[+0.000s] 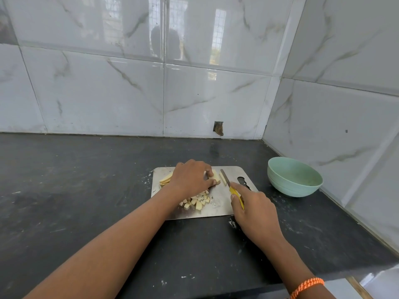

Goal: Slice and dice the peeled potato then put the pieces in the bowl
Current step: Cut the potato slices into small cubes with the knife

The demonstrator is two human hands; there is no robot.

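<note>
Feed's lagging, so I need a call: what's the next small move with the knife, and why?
Probably shift the knife left and cut another strip off the potato slices that the left hand holds. One cut strip already lies free beside the blade, uncut slices remain, and the bowl looks empty.

The cutting board (218, 207) sits on the counter (75, 190), near the corner where two walls meet. On the board's far left lie potato slices (165, 179), under the left hand (191, 180). Diced pieces (197, 201) are heaped on the near side, just below that hand. A cut strip (223, 179) lies right of the hand, the knife (232, 188) beside it, held by the right hand (254, 210). The bowl (294, 176) stands on the counter, right of the board.
</note>
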